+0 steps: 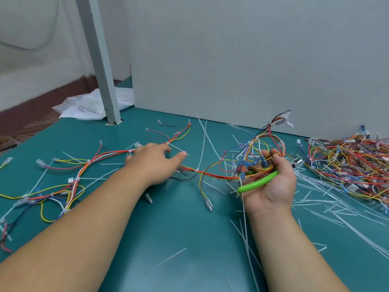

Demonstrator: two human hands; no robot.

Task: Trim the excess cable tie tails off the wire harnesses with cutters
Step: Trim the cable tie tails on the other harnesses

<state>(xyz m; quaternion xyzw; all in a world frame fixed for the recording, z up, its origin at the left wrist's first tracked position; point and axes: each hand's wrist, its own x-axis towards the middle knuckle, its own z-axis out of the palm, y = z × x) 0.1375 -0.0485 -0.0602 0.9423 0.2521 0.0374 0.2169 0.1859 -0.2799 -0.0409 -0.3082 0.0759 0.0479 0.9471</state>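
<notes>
Left hand (154,163) and right hand (271,186) appear bare.

Near centre of table (185,226) is open, few stray tails (336,211). Harness (88,163) sprawls across left and middle, tails lie thick on right. Pile (347,165) blocks far right; panel (252,60) and post (101,60) close far side.

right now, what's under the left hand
The left hand rests over a red-and-white wire harness on the teal table; the stretch beneath the palm is hidden.
</notes>
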